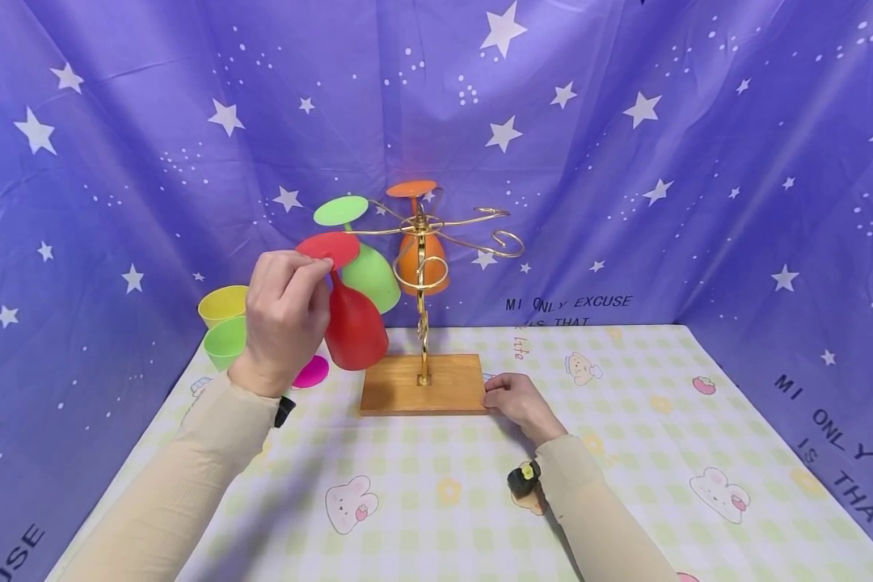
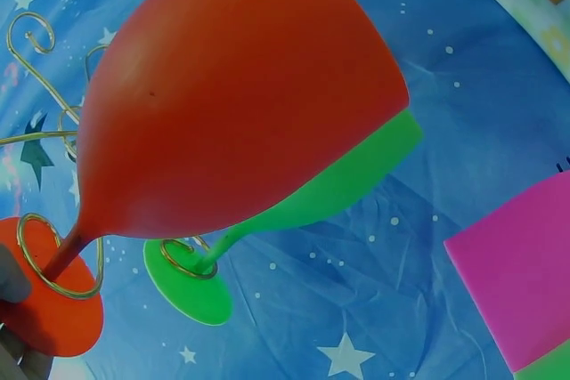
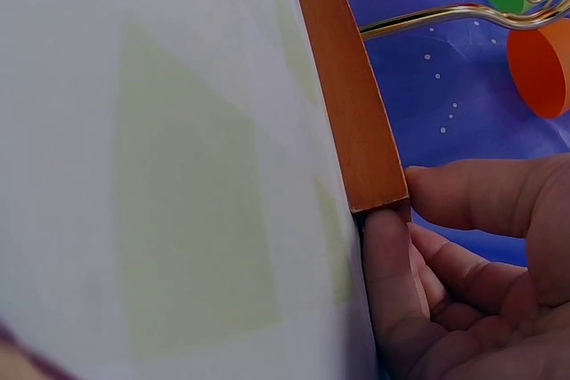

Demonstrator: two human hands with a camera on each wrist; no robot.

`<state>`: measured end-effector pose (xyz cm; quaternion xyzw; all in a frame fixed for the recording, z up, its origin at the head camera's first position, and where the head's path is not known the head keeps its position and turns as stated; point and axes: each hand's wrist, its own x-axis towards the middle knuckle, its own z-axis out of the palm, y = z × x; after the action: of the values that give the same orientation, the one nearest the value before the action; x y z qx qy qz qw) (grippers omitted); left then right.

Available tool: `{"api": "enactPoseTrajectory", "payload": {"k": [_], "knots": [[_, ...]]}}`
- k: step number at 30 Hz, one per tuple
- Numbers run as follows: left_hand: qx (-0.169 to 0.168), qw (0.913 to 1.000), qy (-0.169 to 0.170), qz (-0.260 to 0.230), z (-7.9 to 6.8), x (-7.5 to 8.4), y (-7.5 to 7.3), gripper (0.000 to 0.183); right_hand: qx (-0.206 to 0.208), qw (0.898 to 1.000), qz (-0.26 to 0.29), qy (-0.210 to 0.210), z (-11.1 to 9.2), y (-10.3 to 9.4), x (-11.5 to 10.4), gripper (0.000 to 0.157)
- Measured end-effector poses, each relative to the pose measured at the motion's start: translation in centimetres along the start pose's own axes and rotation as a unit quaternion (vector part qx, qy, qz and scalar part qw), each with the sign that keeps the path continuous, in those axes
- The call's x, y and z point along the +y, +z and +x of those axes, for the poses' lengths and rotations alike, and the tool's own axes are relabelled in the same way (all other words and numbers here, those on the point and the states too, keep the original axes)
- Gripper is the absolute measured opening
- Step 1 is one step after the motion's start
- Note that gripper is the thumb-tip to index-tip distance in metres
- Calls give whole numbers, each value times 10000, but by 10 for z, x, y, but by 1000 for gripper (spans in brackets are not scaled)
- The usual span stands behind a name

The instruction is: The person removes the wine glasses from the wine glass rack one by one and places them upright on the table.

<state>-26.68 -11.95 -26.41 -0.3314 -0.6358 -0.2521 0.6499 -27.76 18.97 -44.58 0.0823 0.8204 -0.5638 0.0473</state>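
Observation:
My left hand pinches the round foot of a red goblet hanging upside down. In the left wrist view, a gold wire loop surrounds the goblet's stem. The loop belongs to a gold glass rack on a wooden base. Upside down on other arms hang a green goblet and, behind the post, an orange goblet. At the right end of the base, my right hand grips the corner between thumb and fingers, as the right wrist view shows.
Left of the rack, partly behind my left arm, stand a yellow cup and a light green cup. A magenta disc shows beside them. Bare wire arms reach out to the right. A starry purple curtain encloses the checked tablecloth.

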Motion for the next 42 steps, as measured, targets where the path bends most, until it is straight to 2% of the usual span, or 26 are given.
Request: {"api": "enactPoseTrajectory", "payload": {"k": [13,27,42], "knots": [[-73,9998,-198,66,5,-1,1,14,26,10000,55,7,0,0,0,21],[46,9995,-251,178,5,-7,7,20,-7,10000,67,-29,0,0,0,21],[-177,9994,-289,120,13,-8,7,17,-28,10000,65,-6,-1,0,-1,21]]}}
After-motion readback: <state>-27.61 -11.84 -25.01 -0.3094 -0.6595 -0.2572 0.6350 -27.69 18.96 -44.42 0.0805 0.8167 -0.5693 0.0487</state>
